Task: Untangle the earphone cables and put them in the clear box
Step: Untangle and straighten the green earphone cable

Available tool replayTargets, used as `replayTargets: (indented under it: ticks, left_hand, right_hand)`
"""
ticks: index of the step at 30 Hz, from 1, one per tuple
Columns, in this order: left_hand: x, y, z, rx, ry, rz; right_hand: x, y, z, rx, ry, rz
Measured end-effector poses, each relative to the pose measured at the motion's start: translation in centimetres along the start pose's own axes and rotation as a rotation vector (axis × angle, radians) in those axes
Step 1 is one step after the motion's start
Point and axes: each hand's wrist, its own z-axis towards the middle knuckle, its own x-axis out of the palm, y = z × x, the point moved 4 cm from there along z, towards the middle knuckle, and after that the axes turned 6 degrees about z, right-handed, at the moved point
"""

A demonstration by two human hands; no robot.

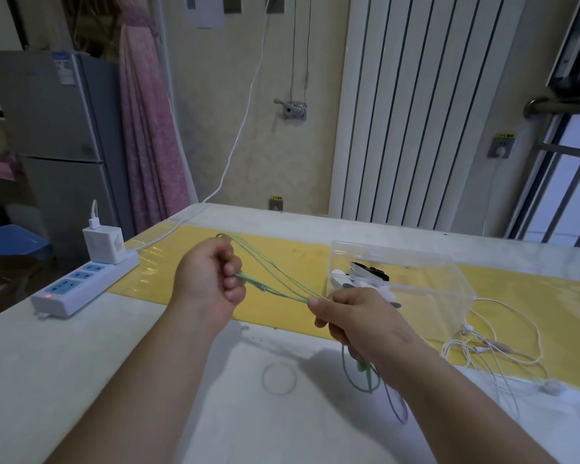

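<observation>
A thin green earphone cable (271,275) is stretched in several strands between my two hands above the table. My left hand (208,274) grips one looped end in a fist. My right hand (352,321) pinches the other end, and the cable's plug and loose tail (365,375) hang below it. The clear box (449,283) stands open on the yellow mat to the right, with a white and black bundle (365,277) inside. A tangled white earphone cable (496,349) lies on the table right of my right hand.
A white power strip (81,286) with a charger block (103,244) sits at the table's left edge, its white cord (238,135) running up the wall. A yellow mat (168,272) crosses the white table (81,380). A thin ring (279,378) lies near the front.
</observation>
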Motion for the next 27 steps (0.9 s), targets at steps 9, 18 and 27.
replayTargets:
  ticks: [9,18,27]
  left_hand:
    - [-0.5,-1.1,-0.1,0.138,0.071,-0.371]
    - [1.3,-0.5,-0.5,0.219,0.184,-0.04]
    - [-0.6,-0.7,0.4,0.127,0.054,-0.245]
  right_hand:
    - [1.2,0.2,0.1,-0.11,0.033,-0.169]
    - [1.2,0.2,0.1,-0.132,0.017,-0.288]
    - [1.1,-0.2,0.4,-0.115,-0.01,-0.348]
